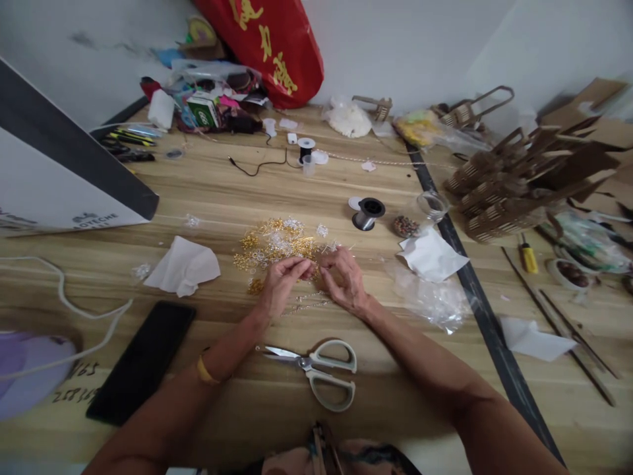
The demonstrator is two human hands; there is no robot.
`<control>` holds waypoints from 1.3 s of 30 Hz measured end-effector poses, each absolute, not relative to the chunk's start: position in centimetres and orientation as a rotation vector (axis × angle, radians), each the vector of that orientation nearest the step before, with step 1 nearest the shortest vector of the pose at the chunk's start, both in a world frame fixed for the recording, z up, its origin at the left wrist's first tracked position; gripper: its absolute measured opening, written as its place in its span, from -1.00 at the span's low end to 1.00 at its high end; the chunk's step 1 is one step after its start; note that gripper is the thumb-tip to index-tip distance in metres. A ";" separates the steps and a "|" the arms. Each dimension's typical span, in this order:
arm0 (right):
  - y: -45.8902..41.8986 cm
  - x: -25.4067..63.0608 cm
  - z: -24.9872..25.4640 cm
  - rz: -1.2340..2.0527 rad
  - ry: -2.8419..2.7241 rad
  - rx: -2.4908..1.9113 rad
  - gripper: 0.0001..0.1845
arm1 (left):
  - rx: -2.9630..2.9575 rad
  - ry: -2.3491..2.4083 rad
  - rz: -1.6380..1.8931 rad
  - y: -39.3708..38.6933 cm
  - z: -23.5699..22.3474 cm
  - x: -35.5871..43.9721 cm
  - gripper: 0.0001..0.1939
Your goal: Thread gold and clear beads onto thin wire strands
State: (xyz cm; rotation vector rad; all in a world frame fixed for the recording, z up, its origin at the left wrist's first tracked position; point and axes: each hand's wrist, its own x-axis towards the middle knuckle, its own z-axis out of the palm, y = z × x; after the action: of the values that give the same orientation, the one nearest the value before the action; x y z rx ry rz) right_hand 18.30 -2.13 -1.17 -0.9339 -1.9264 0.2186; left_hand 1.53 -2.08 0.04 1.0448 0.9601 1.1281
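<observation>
Both my hands work close together at the near right side of a loose pile of gold and silver jewelry findings point(277, 241). My left hand point(283, 285) is closed, thumb and forefinger pinched; whatever sits between them is too small to name. My right hand point(346, 282) has its thumb and fingers curled toward each other, also pinched, and what they hold cannot be made out. A thin beaded chain point(309, 305) lies on the wood just below and between the hands. Closer to me rest open scissors point(316, 369) with pale handles, blades pointing left.
A wire spool point(368, 214) and a heap of small dark beads point(406, 227) stand beyond my right hand. White paper point(432, 256) and clear plastic bags point(435, 303) lie to the right. At left are crumpled paper point(182, 267) and a black phone point(143, 363). Small wooden baskets point(494, 185) crowd the far right.
</observation>
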 end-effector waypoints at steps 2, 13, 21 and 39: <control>-2.2 18.3 -1.3 0.206 -1.930 -0.933 -0.93 | 0.988 0.956 1.132 -1.8 -0.6 1.3 -0.79; -2.3 18.5 -1.6 0.108 -2.003 -0.881 -0.87 | 0.974 0.893 1.053 -1.5 -1.4 1.2 -0.76; -2.3 18.6 -1.5 0.096 -2.038 -0.872 -0.87 | 1.060 0.936 1.006 -1.6 -1.3 1.1 -0.77; -2.2 18.7 -1.8 0.108 -2.040 -0.864 -0.90 | 1.098 0.924 0.970 -1.6 -0.6 1.3 -0.73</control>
State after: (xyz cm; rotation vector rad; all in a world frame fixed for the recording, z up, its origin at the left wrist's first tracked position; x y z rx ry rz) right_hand 18.65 -2.16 -1.81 -0.8637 -2.0398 0.1077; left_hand 1.26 -1.58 -0.65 1.0983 0.9235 0.9698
